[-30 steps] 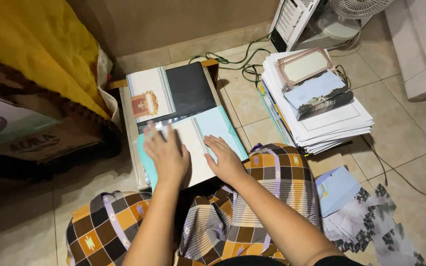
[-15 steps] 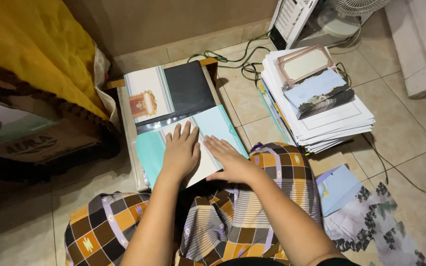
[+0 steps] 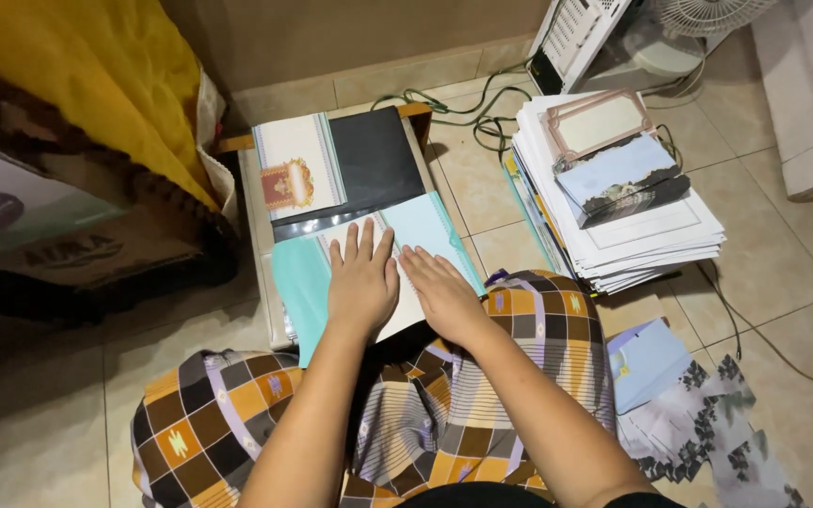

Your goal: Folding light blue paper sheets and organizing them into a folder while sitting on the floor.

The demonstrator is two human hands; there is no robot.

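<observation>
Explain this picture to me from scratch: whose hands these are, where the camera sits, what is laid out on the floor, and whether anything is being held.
There is no machine here. The one view comes from a camera worn on a person's head, looking down at their own arms and their lap in checked cloth.

The left hand and the right hand both lie flat, palms down, on a white sheet resting on a pale turquoise folder. Neither hand grips anything; they only press on the paper.

Beyond the hands lie a dark sheet and a white card with a red and gold emblem. To the right is a tall stack of white papers with a framed card on top. Green cables run across the tiled floor. A yellow cloth covers cardboard boxes on the left.
</observation>
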